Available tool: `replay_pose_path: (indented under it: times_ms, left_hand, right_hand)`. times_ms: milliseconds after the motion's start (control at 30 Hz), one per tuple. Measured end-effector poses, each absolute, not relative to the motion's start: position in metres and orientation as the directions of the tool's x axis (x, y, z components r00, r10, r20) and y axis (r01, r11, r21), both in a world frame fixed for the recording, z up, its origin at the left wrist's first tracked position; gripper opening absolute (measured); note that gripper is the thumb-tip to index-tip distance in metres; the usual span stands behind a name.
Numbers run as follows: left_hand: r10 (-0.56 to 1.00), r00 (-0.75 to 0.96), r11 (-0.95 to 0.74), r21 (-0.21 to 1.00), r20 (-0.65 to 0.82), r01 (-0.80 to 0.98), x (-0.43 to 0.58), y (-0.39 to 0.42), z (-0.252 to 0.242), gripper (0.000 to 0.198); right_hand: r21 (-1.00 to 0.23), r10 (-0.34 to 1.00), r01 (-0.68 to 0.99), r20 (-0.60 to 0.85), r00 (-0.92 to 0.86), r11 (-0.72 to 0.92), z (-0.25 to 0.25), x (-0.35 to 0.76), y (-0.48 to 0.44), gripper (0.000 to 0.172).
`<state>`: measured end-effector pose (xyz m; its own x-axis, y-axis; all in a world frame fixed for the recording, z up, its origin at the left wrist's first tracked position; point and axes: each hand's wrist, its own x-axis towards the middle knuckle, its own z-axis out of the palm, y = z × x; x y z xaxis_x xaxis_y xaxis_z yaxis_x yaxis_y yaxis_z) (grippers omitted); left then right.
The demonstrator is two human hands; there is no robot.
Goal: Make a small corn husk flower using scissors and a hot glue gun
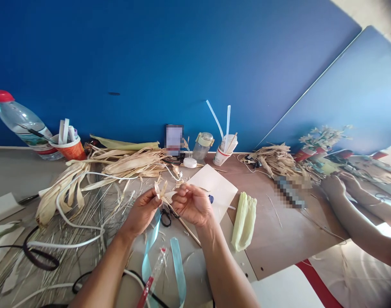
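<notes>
— What lies closest to us?

— Two pale blue strips (178, 270) run down the grey tabletop (9, 171) between our forearms, with a clear tube with a red end (154, 273) lying across them. A white cable (73, 214) and a black cable (37, 256) loop to our left over thin dry stalks.

— And our hands?

— Our left hand (143, 213) and right hand (192, 204) meet just above that. Both pinch the same small husk piece (164, 194): the left fingertips are closed on its near side, and the right fingers curl in and grip its other end. It is held off the table between the two hands, with its pointed tips sticking upward.

— What is under them?

— Black-handled scissors (165, 217) lie right below the hands, beside a thin stick. To our right, a pale green husk (244, 220) rests on the brown board (279, 239), just beside a white sheet (216, 186).

— Farther out?

— A heap of dried husks (124, 164) spreads to the left behind our hands. At the right edge, another person's hands (336, 185) work over the board, near a second husk heap (275, 159).

— And along the back?

— From the left, we see a water bottle (22, 124) with a red cap, an orange cup (70, 147), a small jar (203, 145), and a white cup (223, 153) holding straws. All of them stand against the blue wall (182, 55).
</notes>
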<state>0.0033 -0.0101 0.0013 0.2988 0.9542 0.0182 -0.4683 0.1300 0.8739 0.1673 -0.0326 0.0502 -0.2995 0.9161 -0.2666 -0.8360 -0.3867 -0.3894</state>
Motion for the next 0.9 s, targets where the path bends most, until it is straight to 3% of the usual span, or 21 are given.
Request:
replay_pose_path:
  times_ms: [100,167,233,300,367,633,900]
  left_hand:
    - [0.968,0.251,0.156,0.837,-0.023,-0.525,0.002,-0.009,0.002,0.024]
    - [0.968,0.247,0.170,0.816,-0.034,-0.553,0.002,-0.008,0.004,0.026]
    - [0.969,0.247,0.172,0.799,-0.031,-0.576,0.004,-0.009,0.005,0.027]
    - [0.973,0.230,0.162,0.787,-0.026,-0.596,0.005,-0.009,0.005,0.026]
    - [0.977,0.212,0.147,0.787,-0.021,-0.600,0.005,-0.009,0.004,0.025]
    - [0.968,0.246,0.087,0.856,0.048,-0.510,0.005,-0.009,0.001,0.015]
    - [0.987,0.152,0.005,0.922,0.059,-0.388,0.007,-0.009,0.010,0.015]
  right_hand:
    - [-0.438,0.958,-0.864,-0.243,-0.150,-0.247,0.051,0.172,-0.030,0.027]
    - [-0.544,0.957,-0.806,-0.276,-0.091,-0.234,0.048,0.166,-0.030,0.028]
    - [-0.716,0.965,-0.669,-0.262,-0.008,-0.200,0.042,0.154,-0.031,0.026]
    - [-0.884,0.983,-0.456,-0.157,0.094,-0.098,0.038,0.140,-0.034,0.020]
    - [-0.956,0.990,-0.292,-0.031,0.136,0.010,0.036,0.130,-0.038,0.010]
    - [-0.932,0.915,0.150,0.355,0.191,0.331,0.035,0.123,-0.045,0.007]
    - [-0.889,0.865,0.245,0.442,0.238,0.387,0.030,0.116,-0.046,0.011]
